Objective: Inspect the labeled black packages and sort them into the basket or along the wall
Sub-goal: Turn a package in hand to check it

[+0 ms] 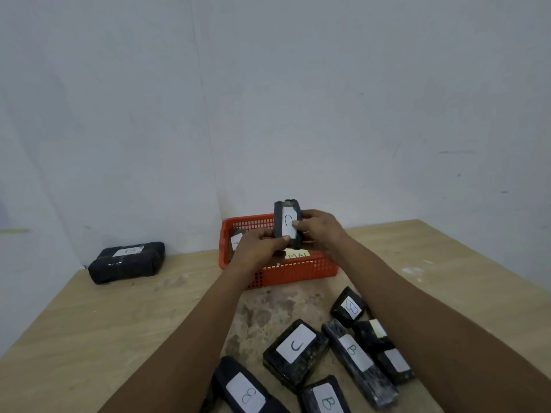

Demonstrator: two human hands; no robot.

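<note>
Both hands hold a black package [286,213] upright above the orange basket [295,271], its white label marked C facing me. My left hand [258,244] grips its lower left edge. My right hand [320,229] pinches its right side, thumb on the label. Inside the basket lies another labeled black package [236,237], partly hidden by my left hand. A black package marked B [126,261] lies by the wall at the left. Several more labeled black packages [296,351] lie on the table near me.
The wooden table [119,323] meets a pale wall behind the basket and at the left. A yellowish paper with writing [296,254] lies in the basket. The near packages cluster at the lower right, between my forearms.
</note>
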